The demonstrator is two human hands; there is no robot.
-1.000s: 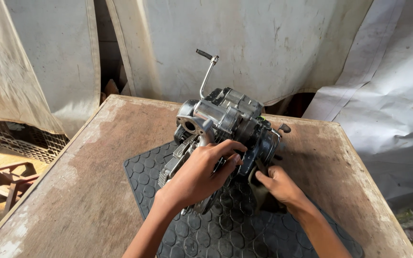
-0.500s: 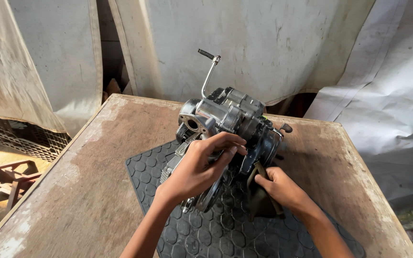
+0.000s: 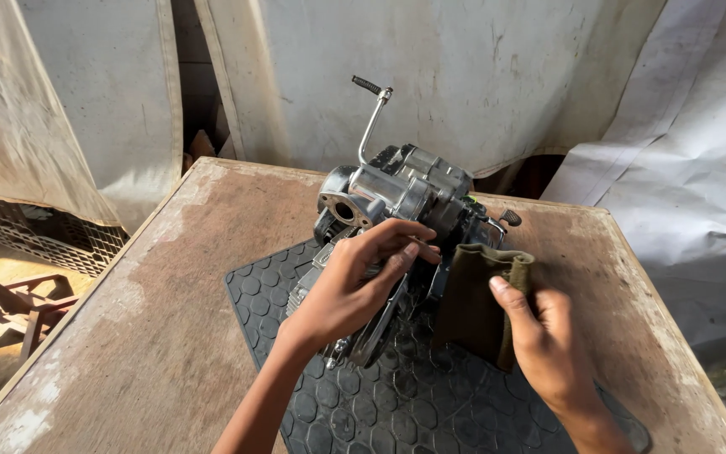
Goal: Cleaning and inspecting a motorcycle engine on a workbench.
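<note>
A silver and black motorcycle engine (image 3: 405, 197) lies on a black rubber mat (image 3: 430, 395) on a worn wooden table (image 3: 153, 319). A bent kick lever (image 3: 371, 118) sticks up from its back. My left hand (image 3: 355, 282) rests on the engine's near side, fingers curled over the metal casing. My right hand (image 3: 539, 336) holds a dark olive cloth (image 3: 476, 303) up against the engine's right side. The cloth hides the lower right part of the engine.
Pale tarpaulins (image 3: 481, 67) hang behind and to the right of the table. A metal grate (image 3: 35, 240) and a reddish frame (image 3: 10, 307) stand on the ground to the left. The table's left edge (image 3: 69, 311) drops off close by.
My right hand has lifted the olive cloth from low beside the engine up against its right side. My left hand has stayed on the casing with small finger shifts.
</note>
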